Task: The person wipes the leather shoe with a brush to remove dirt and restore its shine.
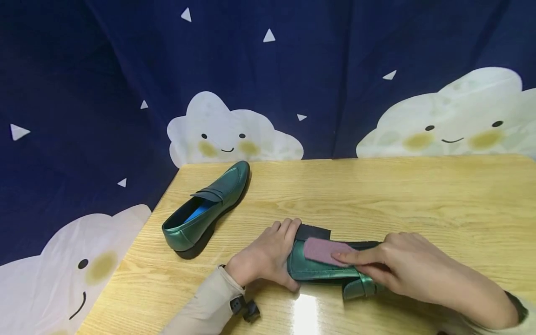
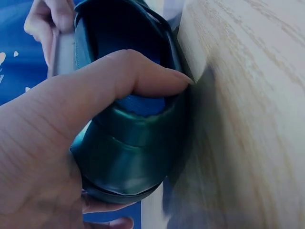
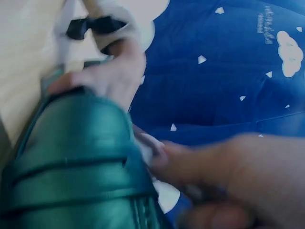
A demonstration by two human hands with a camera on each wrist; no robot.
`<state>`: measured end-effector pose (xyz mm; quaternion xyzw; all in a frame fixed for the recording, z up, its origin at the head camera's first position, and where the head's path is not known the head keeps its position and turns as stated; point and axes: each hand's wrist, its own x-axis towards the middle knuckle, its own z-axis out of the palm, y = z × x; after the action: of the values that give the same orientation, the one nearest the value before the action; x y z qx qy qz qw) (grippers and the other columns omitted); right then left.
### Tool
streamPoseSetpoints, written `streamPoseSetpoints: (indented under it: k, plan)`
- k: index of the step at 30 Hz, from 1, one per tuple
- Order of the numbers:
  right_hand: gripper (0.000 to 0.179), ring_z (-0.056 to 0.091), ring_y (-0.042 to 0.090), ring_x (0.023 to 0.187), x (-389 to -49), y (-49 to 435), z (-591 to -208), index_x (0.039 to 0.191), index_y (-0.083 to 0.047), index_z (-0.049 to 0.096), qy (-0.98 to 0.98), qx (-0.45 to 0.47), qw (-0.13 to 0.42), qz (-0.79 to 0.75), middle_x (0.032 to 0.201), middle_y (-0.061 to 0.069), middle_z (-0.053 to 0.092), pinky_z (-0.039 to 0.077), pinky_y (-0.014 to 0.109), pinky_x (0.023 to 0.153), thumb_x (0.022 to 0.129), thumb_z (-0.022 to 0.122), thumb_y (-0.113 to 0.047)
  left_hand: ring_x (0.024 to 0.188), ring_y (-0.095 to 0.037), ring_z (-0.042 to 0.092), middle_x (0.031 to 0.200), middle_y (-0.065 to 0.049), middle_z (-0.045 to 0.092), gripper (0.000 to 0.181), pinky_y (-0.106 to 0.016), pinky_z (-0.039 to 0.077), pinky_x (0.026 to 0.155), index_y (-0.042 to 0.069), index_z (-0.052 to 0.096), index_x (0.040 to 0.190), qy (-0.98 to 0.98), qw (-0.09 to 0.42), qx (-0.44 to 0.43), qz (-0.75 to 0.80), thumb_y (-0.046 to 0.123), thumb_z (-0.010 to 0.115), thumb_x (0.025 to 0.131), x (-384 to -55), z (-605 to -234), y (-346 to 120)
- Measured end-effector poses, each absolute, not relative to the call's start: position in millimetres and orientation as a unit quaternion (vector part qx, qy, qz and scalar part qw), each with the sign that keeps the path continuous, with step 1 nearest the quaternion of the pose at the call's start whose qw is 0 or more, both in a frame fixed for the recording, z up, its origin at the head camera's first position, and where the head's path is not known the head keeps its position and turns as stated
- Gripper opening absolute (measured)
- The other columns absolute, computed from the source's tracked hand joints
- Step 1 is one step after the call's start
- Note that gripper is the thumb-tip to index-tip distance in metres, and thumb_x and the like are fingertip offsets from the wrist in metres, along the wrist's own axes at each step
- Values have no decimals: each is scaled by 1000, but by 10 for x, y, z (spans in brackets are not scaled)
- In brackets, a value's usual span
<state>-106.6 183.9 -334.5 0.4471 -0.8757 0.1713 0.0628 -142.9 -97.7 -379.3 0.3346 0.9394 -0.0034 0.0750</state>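
A metallic green loafer (image 1: 305, 269) lies on its side on the table, its dark heel block pointing away from me. My left hand (image 1: 268, 256) grips it at the heel end, with the thumb (image 2: 138, 76) hooked into the opening over a blue insole. Between thumb and fingers, my right hand (image 1: 410, 265) holds a flat pinkish-purple sponge-like pad (image 1: 322, 250). The pad lies against the upward-facing side of the loafer. In the right wrist view, the strap and vamp (image 3: 81, 157) of the loafer show up close, and the right hand is blurred.
A matching green loafer (image 1: 226, 186) stands upright at the back left of the wooden table (image 1: 398, 200), toe pointing away. Behind the table hangs a dark blue curtain (image 1: 251, 60) printed with white clouds and triangles.
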Motion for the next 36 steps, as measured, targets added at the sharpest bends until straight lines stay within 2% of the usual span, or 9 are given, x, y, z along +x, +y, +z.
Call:
streamPoseSetpoints:
  k: [3,11,14,20,22,27,30,33,36]
  plan:
    - [40,14,-8,46,-1088,1848,-3328,123,-34,67,-890,426,86,140,52,-23,19,18,16,39,85,72,-22,113,-23,45,135,-10,40,130,-35,43,97,4,18,148,939,77,334,3,65,83,53,-1438,-3786,-985]
    - [58,9,-9,50,-1093,1910,-3354,127,-32,64,-838,517,50,165,54,-22,20,14,11,42,77,74,-6,114,-23,45,135,-9,40,130,-34,43,97,4,18,147,938,76,338,-2,64,84,53,-1442,-3784,-988]
    - [58,11,-8,50,-1089,1918,-3361,130,-33,61,-838,516,47,169,55,-22,20,15,12,42,79,74,-8,114,-23,45,135,-10,39,130,-35,43,98,4,18,148,938,82,336,2,65,84,53,-1440,-3786,-987]
    - [68,25,-6,50,-1003,1949,-3338,146,-26,42,-884,442,37,146,60,-24,27,30,16,46,86,69,-11,113,-23,45,134,-11,40,131,-35,44,96,3,18,148,937,78,340,6,65,83,53,-1450,-3793,-991]
    - [71,29,-4,50,-970,1955,-3325,149,-25,37,-908,400,16,125,62,-23,34,32,19,47,87,68,-12,112,-23,46,133,-10,40,130,-34,44,95,3,19,147,936,75,343,6,66,83,53,-1450,-3794,-991]
    - [76,33,4,49,-933,1954,-3308,144,-28,44,-946,320,7,42,78,-12,52,32,25,45,76,74,-11,110,-23,46,133,-11,40,131,-35,45,94,2,19,148,936,72,343,7,66,83,53,-1449,-3778,-991]
    - [83,34,7,49,-928,1965,-3300,140,-30,49,-952,305,26,15,83,-9,54,30,27,44,66,77,-7,110,-23,47,133,-11,40,131,-35,44,95,3,19,148,937,75,340,10,65,83,53,-1449,-3778,-990]
    - [79,35,5,50,-939,1960,-3296,140,-25,49,-947,319,35,29,81,-10,56,33,27,44,67,75,-6,109,-23,47,134,-11,40,131,-34,44,96,3,19,148,937,77,340,15,64,84,53,-1445,-3781,-990]
    - [58,36,0,50,-959,1947,-3291,131,-16,53,-934,347,45,68,72,-16,51,34,25,44,77,73,-9,110,-23,47,135,-11,40,131,-33,44,97,2,18,148,936,78,343,22,63,85,53,-1443,-3782,-988]
